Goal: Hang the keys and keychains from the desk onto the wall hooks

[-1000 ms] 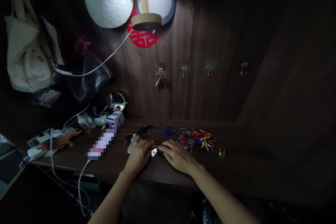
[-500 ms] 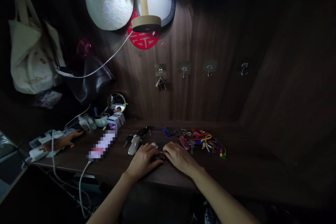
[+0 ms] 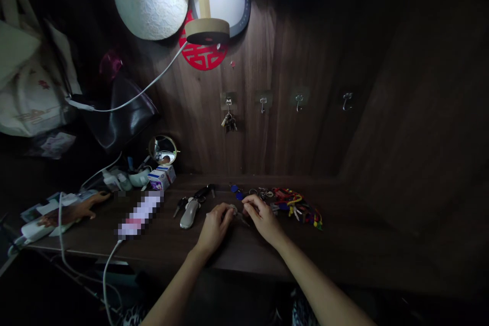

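Note:
My left hand [image 3: 214, 226] is closed, thumb and forefinger pinched on a small dim bunch of keys [image 3: 235, 210] just above the dark wooden desk. My right hand [image 3: 266, 220] faces it, with fingertips pinched at the other side of the same keys. Fingers and shadow hide most of them. Left of my hands lie a grey oval key fob [image 3: 190, 214] and a black car key [image 3: 203, 192]. Behind my right hand are blue tags [image 3: 237, 192] and metal key rings [image 3: 263, 193]. A heap of keys with red, yellow and blue cords [image 3: 296, 206] lies right of it.
Four-legged clutter aside, a charging phone [image 3: 139, 214], small box [image 3: 162, 178], round mirror [image 3: 163, 151] and wooden figure [image 3: 74, 213] stand left. Metal hooks [image 3: 263, 104] line the back panel; one holds hanging keys [image 3: 228, 122]. A lamp [image 3: 208, 30] hangs above.
Both hands have lifted slightly from the desk, and their fingertips have come up into pinches around the keys. The view has shifted a little to the right.

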{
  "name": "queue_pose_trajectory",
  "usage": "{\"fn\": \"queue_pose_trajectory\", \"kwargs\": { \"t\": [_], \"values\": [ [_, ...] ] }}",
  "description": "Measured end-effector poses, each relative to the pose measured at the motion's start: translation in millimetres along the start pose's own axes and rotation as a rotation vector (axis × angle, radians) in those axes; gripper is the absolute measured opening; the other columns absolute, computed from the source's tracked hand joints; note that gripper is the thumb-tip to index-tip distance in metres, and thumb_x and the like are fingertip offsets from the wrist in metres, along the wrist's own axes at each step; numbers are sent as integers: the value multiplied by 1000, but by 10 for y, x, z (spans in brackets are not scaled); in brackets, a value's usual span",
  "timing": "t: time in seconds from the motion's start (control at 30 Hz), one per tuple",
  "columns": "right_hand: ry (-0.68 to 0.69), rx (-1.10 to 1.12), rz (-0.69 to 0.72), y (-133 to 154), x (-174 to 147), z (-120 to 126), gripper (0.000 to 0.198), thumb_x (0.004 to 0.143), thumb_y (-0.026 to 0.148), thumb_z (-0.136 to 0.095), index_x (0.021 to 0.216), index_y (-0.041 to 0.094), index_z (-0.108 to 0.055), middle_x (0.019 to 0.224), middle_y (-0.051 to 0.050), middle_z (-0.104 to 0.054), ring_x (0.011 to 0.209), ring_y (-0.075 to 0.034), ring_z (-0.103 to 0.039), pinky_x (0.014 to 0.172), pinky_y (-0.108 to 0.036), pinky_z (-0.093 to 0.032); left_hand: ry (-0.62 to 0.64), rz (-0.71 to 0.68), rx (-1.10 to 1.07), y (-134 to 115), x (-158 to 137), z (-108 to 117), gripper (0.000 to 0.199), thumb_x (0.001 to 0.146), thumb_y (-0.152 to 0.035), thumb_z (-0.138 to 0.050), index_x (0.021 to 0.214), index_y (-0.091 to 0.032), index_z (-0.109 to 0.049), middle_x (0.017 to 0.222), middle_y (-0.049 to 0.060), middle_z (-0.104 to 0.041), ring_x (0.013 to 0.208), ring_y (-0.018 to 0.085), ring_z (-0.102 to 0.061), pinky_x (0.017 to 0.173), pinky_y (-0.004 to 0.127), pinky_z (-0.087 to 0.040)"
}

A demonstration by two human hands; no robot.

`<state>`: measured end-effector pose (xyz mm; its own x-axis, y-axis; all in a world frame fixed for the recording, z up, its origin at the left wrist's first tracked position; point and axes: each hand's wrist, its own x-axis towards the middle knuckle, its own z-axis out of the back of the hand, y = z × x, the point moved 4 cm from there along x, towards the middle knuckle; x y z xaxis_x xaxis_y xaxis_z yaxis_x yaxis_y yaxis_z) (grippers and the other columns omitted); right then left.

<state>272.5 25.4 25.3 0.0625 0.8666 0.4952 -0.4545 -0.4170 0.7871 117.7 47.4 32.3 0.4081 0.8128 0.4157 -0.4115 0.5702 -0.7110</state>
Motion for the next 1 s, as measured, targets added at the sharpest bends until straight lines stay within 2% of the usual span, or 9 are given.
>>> {"fn": "queue_pose_trajectory", "kwargs": {
  "t": [0.13,0.27,0.43,0.57,0.8,0.87,1.0],
  "values": [
    [-17,-128,114,84,-24,8,14,87,28,-44,88,22,-57,84,-2,-63,75,-15,-60,65,-26,-47,-18,123,-189,107,10,41,34,87,-44,-40,72,-18,-56,63,-2,-56,62,13,-52,60,22,-39],
    [4,-236,259,171,-49,-31,8,83,25,-53,88,22,-58,87,-3,-62,86,-17,-57,77,-30,-46,16,115,-261,108,15,35,33,85,-46,-44,76,-17,-60,66,-1,-59,67,14,-54,64,22,-40],
    [15,-276,299,164,-43,-58,6,82,20,-53,79,22,-58,81,-2,-59,83,-16,-56,76,-30,-45,68,93,-302,60,8,6,33,84,-45,-46,75,-17,-60,70,0,-62,71,15,-55,70,23,-42],
    [5,-260,329,163,-41,-63,5,81,20,-54,84,22,-58,83,-3,-61,84,-17,-57,76,-30,-46,95,95,-314,56,1,-10,33,83,-46,-47,76,-18,-62,72,1,-64,73,16,-57,71,23,-43],
    [-93,-269,269,189,-24,-46,12,83,19,-48,75,22,-57,75,-2,-61,76,-16,-57,70,-28,-45,58,123,-353,63,7,6,33,80,-48,-51,74,-17,-62,69,1,-64,71,16,-57,69,24,-44],
    [-95,-253,230,198,-5,-27,13,84,21,-47,75,22,-57,74,-2,-60,72,-15,-56,65,-26,-45,33,168,-399,95,12,11,33,78,-48,-53,79,-17,-63,67,0,-63,68,15,-57,66,24,-44],
    [-110,-200,139,201,83,52,16,85,29,-46,75,21,-56,71,-1,-60,60,-13,-53,55,-23,-42,-32,225,-531,172,27,29,35,76,-47,-57,90,-16,-62,77,1,-64,68,14,-58,64,24,-45]
  ]
}}
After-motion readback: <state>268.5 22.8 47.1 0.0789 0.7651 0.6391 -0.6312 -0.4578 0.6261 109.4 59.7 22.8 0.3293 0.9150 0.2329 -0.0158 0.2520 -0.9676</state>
